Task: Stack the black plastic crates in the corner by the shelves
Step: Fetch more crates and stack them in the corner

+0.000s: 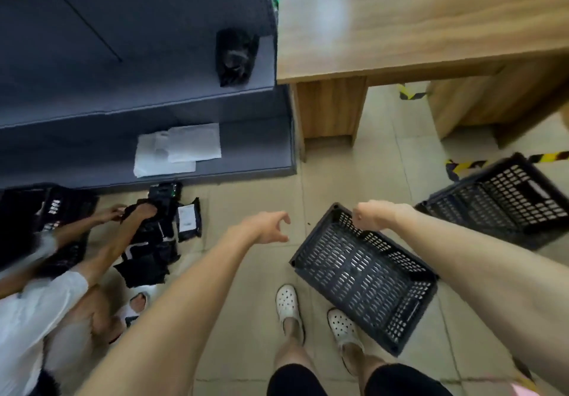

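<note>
Head view, our stock: right hand [366, 215] curled round near black crate [363, 275] rim, fingertips hidden; left hand [271, 226] loosely clawed, holding nothing; second crate [505, 201] blurred, edge-cropped, on floor.

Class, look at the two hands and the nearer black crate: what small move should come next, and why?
Probably bring the left hand across to grip the crate's free near-left rim. The right hand already grips its far rim, the crate hangs tilted above the floor, and the left hand is open, holding nothing.
</note>
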Action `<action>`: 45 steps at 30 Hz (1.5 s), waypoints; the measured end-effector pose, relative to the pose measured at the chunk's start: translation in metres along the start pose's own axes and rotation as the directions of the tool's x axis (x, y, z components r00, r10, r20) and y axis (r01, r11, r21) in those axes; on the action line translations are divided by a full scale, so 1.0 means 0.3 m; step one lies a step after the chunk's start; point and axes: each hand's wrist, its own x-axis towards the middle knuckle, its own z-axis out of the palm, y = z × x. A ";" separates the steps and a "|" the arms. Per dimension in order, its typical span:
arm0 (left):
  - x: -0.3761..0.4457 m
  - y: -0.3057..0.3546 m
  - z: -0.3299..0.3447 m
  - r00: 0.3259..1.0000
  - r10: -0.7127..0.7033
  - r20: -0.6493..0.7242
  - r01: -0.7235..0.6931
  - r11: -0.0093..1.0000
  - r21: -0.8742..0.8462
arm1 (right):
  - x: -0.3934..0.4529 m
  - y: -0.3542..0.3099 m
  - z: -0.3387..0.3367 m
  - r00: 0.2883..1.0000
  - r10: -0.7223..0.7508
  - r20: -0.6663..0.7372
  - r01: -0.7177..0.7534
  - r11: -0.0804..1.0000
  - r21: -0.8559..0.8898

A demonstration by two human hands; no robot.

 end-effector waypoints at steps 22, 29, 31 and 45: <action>0.760 0.421 0.132 0.818 0.498 0.289 -0.564 0.596 0.571 | 0.126 0.046 0.809 0.802 0.526 0.283 -0.459 0.239 0.856; 1.089 0.524 0.389 0.828 0.446 0.340 -0.560 0.628 0.541 | 0.342 0.048 1.070 0.730 0.395 0.558 -0.406 -0.406 0.819; 1.167 0.527 0.478 0.832 0.435 0.344 -0.554 0.660 0.507 | 0.396 0.056 1.138 0.713 0.295 0.636 -0.391 -0.586 0.710; 1.663 0.634 0.903 0.853 0.366 0.372 -0.521 0.640 0.565 | 0.839 0.174 1.616 0.686 0.103 0.721 -0.043 -0.982 0.182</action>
